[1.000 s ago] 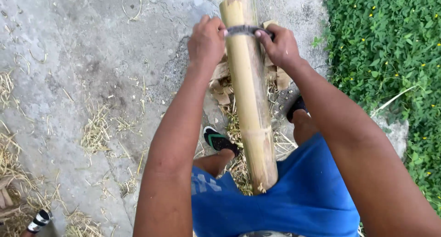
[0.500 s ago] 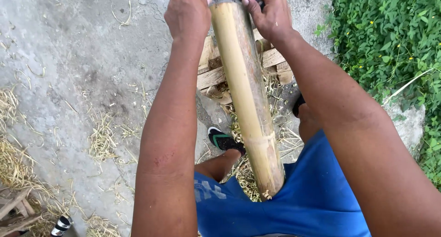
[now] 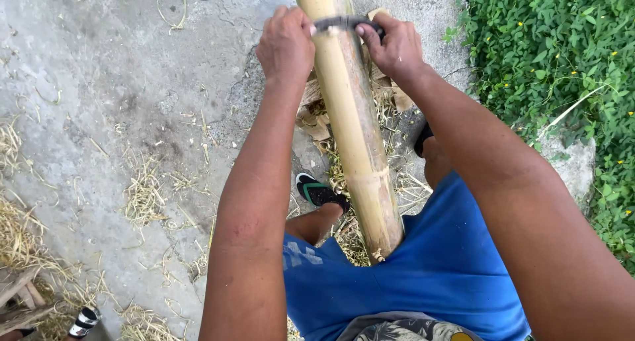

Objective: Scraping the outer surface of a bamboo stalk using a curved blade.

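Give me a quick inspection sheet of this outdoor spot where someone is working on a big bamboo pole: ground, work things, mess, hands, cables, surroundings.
Surface: cracked grey concrete ground, outdoors.
Job's things: thick yellow bamboo pole leaning from the person's lap away over the ground; a dark curved blade lies across its far end.
Clutter: dry straw and shavings scattered about; wood scraps at the lower left; bamboo chips under the pole.
Grips: left hand closed on one end of the blade; right hand closed on the other end.
Cables: nothing seen.
Surroundings: green ground plants with small yellow flowers on the right; person wears blue shorts and a dark sandal.
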